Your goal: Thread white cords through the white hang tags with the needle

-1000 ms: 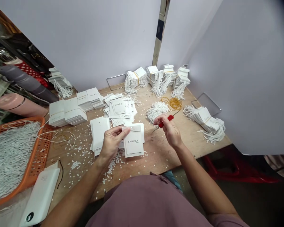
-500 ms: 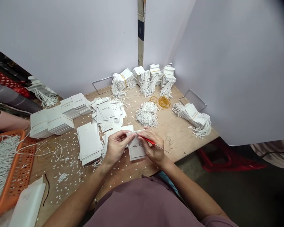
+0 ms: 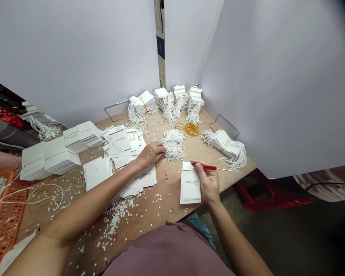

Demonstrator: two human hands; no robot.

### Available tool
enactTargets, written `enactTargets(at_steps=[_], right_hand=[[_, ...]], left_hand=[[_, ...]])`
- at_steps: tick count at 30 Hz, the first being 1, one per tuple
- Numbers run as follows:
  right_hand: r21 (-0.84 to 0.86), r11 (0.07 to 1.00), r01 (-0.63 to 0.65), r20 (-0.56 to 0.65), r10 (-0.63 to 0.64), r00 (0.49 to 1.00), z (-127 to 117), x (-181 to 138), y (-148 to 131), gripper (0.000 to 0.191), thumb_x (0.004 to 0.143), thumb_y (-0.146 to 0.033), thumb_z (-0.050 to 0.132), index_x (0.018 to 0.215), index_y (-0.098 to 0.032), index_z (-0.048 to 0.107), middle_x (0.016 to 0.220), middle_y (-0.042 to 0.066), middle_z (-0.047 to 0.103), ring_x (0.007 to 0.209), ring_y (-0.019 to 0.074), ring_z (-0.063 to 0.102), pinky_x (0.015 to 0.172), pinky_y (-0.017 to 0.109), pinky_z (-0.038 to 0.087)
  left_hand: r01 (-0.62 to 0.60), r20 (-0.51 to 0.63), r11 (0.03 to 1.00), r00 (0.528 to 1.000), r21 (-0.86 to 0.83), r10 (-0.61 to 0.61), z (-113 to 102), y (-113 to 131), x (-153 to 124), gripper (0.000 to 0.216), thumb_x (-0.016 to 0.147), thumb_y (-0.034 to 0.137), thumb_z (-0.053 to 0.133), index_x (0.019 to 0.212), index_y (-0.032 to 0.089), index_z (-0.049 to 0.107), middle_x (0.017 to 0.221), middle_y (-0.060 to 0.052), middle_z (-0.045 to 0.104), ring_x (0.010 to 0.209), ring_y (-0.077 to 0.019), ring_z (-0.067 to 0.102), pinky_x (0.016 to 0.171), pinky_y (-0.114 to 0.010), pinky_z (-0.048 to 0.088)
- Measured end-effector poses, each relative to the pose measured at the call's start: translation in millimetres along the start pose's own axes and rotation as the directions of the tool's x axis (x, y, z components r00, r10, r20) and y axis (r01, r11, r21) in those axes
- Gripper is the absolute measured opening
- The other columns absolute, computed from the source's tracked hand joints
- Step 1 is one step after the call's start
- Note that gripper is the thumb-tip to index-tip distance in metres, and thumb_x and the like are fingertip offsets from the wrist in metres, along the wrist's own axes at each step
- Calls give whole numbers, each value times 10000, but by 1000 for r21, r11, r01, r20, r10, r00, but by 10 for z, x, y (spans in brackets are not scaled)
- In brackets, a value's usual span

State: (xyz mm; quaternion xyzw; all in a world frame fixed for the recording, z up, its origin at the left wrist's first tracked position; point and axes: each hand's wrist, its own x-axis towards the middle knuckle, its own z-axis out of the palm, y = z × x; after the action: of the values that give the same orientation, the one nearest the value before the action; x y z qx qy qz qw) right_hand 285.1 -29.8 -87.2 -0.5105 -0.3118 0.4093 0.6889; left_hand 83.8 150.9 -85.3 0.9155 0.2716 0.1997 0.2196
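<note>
My right hand (image 3: pixel 207 183) is closed on a white SHUI.B.Y paper tag (image 3: pixel 190 186) and a red-handled needle tool (image 3: pixel 209 167) near the wooden table's (image 3: pixel 163 201) front edge. The tool's thin metal tip points right. My left hand (image 3: pixel 151 152) reaches forward, its fingertips pinched into a pile of white strings (image 3: pixel 173 142) at the table's middle. Loose white tags (image 3: pixel 122 142) lie just left of that hand.
Banded tag bundles with strings (image 3: pixel 166 101) stand at the back corner, another bundle (image 3: pixel 227 145) at the right. Yellow rubber bands (image 3: pixel 189 128) lie near them. Tag stacks (image 3: pixel 48 157) sit left, an orange basket (image 3: pixel 2 222) far left. Punched white dots litter the wood. White walls enclose the corner.
My hands have separated. The left let go of the tag and reached forward to the string pile. The right drew the tag and tool rightward toward the table edge.
</note>
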Motion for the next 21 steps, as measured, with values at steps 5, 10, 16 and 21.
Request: enactTargets(at_steps=[5, 10, 16, 21], right_hand=[[25, 999, -27, -7, 27, 1000, -35, -20, 1, 186, 868, -373, 721, 959, -223, 782, 947, 39, 735, 814, 161, 636, 705, 257, 490], [8, 999, -34, -26, 35, 999, -70, 13, -3, 211, 866, -393, 718, 952, -211, 781, 949, 51, 740, 822, 169, 637, 681, 250, 488], [96, 994, -53, 0, 53, 999, 50, 125, -159, 216, 844, -409, 738, 913, -209, 779, 894, 39, 743, 773, 163, 654, 657, 255, 513], [324, 936, -136, 66, 121, 990, 326, 403, -324, 260, 795, -442, 780, 905, -208, 752, 857, 23, 744, 710, 176, 690, 653, 295, 565]], left_hand=[[21, -12, 1000, 1000, 14, -21, 102, -36, 105, 148, 880, 140, 605, 796, 162, 724, 796, -57, 656, 744, -176, 620, 710, -313, 496], [93, -120, 989, 987, -112, -106, -194, 180, 179, 137, 906, 244, 596, 837, 159, 677, 964, -83, 680, 908, -205, 630, 849, -402, 512], [181, -12, 501, 934, -846, -358, -745, 642, 416, 122, 861, 236, 617, 758, 178, 585, 798, -71, 716, 850, -212, 698, 873, -426, 523], [338, 256, 209, 906, -918, -338, -763, 975, 307, 166, 848, 290, 680, 779, 182, 573, 629, -2, 605, 484, -89, 486, 497, -254, 425]])
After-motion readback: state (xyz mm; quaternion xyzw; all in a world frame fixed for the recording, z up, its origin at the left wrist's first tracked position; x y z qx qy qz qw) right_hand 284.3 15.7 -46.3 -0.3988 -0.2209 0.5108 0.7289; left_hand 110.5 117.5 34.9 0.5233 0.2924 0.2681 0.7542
